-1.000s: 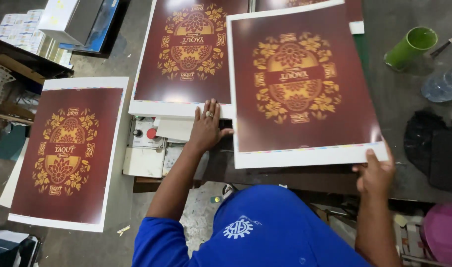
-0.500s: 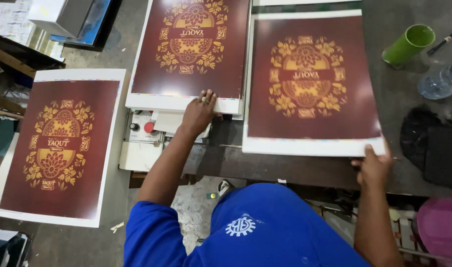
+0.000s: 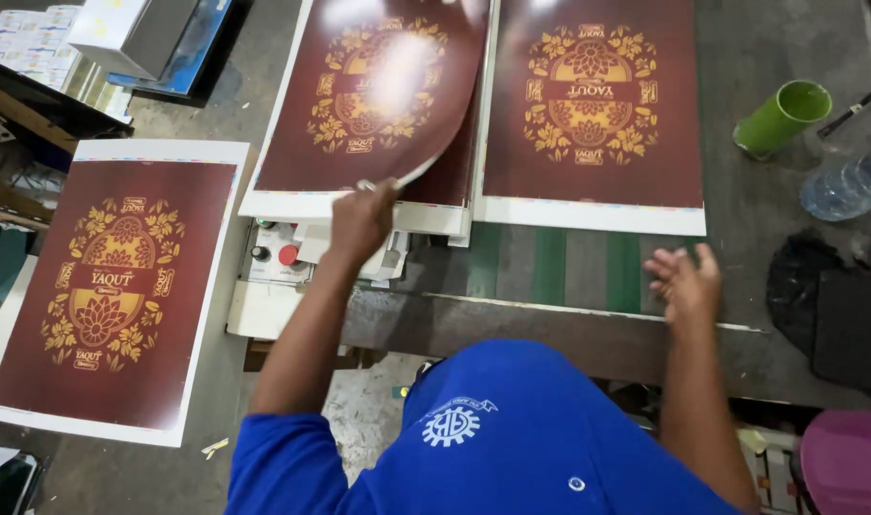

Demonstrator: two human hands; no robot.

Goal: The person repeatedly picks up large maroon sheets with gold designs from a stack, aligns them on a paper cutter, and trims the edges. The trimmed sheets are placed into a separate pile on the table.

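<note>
My left hand grips the near right corner of the top printed sheet of a stack, a maroon sheet with a gold floral design, and lifts that corner so the sheet curls upward. My right hand hovers open above green belts of the machine bed, holding nothing. Just beyond it another maroon and gold sheet lies flat on the bed, apart from the hand.
A third printed stack lies at the left. A control box with a red button sits under the stack. A green cup, a plastic bottle and black cloth stand at the right. Boxes lie top left.
My right hand pushed the sheet forward onto the bed and let go of it. My left hand went from resting flat on the stack to lifting the top sheet's corner.
</note>
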